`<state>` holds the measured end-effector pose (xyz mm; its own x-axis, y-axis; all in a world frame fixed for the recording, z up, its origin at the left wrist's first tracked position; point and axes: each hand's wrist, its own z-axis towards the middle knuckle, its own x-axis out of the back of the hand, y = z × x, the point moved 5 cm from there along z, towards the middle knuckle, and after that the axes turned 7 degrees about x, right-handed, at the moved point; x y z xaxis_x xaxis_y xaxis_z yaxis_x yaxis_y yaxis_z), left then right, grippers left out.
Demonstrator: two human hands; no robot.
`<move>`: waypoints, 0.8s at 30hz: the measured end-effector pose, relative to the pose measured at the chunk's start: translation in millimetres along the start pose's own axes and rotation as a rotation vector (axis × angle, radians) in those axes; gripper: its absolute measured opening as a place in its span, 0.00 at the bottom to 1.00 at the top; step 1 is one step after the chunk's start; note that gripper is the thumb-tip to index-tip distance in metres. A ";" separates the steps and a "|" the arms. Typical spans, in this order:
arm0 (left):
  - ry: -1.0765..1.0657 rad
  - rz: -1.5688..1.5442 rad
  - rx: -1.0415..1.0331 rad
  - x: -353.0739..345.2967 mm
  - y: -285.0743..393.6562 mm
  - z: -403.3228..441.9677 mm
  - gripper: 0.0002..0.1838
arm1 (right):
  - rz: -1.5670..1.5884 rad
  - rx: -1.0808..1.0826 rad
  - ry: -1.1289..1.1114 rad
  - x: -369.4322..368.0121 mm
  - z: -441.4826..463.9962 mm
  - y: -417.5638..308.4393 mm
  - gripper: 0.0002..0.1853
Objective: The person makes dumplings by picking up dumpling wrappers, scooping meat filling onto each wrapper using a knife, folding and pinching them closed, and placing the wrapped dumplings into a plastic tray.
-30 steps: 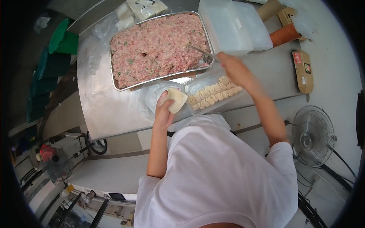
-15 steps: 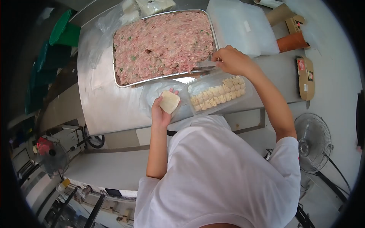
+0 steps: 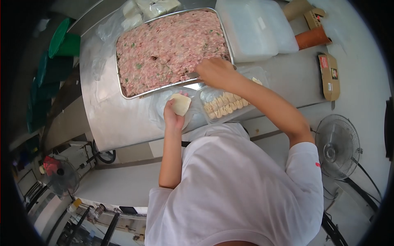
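My left hand (image 3: pixel 173 118) holds a square, pale dumpling wrapper (image 3: pixel 181 105) flat over the palm and fingers. At the near right corner of a metal tray (image 3: pixel 144 94), my right hand (image 3: pixel 214 73) grips a flat metal spatula; its blade (image 3: pixel 192 75) touches the pink minced meat (image 3: pixel 168 45) and is mostly hidden by my hand. The mince has green flecks and fills the tray. Under my right forearm sits a clear plastic container with rows of folded dumplings (image 3: pixel 225 104); the forearm covers part of them.
Translucent plastic boxes (image 3: pixel 246 33) stand right of the tray. Crumpled plastic bags (image 3: pixel 107 39) lie to its left. A cardboard package (image 3: pixel 329 78) is at the table's right end. A standing fan (image 3: pixel 337 146) is at the right, and green bins (image 3: pixel 67 43) are at the left.
My right hand has moved left with the spatula, from the tray's right edge to over the mince's near edge. My left hand still holds the wrapper in about the same place. The camera view has shifted slightly.
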<state>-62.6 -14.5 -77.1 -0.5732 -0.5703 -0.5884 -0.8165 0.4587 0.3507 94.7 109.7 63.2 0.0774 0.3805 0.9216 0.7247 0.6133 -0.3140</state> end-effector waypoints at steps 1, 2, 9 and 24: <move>-0.005 0.004 0.002 0.0 1.6 -0.1 0.28 | 0.022 -0.041 0.015 -0.6 2.8 6.8 0.07; 0.001 0.002 -0.015 1.6 4.3 -1.6 0.29 | 0.021 -0.044 0.018 -1.0 2.9 11.9 0.07; 0.091 -0.045 -0.124 12.7 24.1 -7.1 0.31 | 0.512 0.074 0.110 -21.9 -2.9 45.6 0.11; -0.061 -0.237 -0.176 -84.3 40.0 -26.3 0.28 | 0.315 -0.036 0.553 -45.5 -94.2 -33.8 0.17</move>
<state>-48.8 34.0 5.7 -0.3640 -0.6033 -0.7096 -0.9297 0.1890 0.3162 131.2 6.5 53.4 0.6259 0.1194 0.7707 0.6313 0.5026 -0.5905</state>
